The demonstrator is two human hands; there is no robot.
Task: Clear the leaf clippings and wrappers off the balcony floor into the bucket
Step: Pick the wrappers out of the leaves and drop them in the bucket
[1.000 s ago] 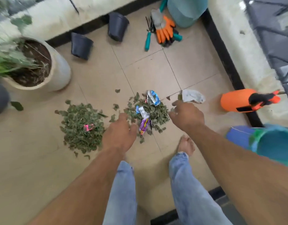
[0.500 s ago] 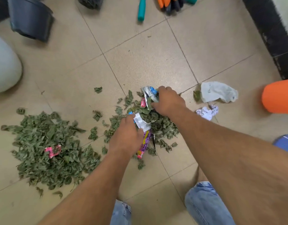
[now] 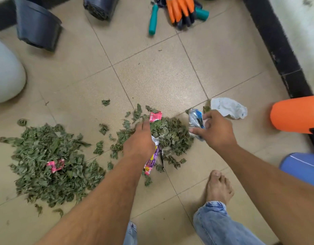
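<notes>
My right hand [image 3: 216, 131] is clamped on a crumpled silver-and-blue wrapper [image 3: 196, 121], thumb and fingers curled round it, at the right edge of the middle heap of leaf clippings [image 3: 172, 135]. My left hand [image 3: 140, 138] is apart from it, knuckles up, dug into the heap's left side. I cannot tell whether it holds anything, since leaves cover the fingertips. A purple wrapper [image 3: 151, 161] pokes out beside that wrist, and a pink wrapper [image 3: 155, 116] lies on the heap's far edge.

I judge all of it nearly weightless. The clippings are soft and loose and will spill through fingers, so I would scoop them from both sides with cupped palms kept low to the tile. The foil looks slick and springy, so it is best bunched or pinched on a crease.

To the left is a bigger heap [image 3: 46, 156] with a second pink wrapper [image 3: 55, 165]. Just right of my right hand lies a crumpled white wrapper [image 3: 227, 107]. The blue object [image 3: 301, 168] at the right edge is cut off, so I cannot say it is the bucket. The orange object [image 3: 294, 114] beyond it is cut off too. More wrappers may be buried under the leaves.
</notes>
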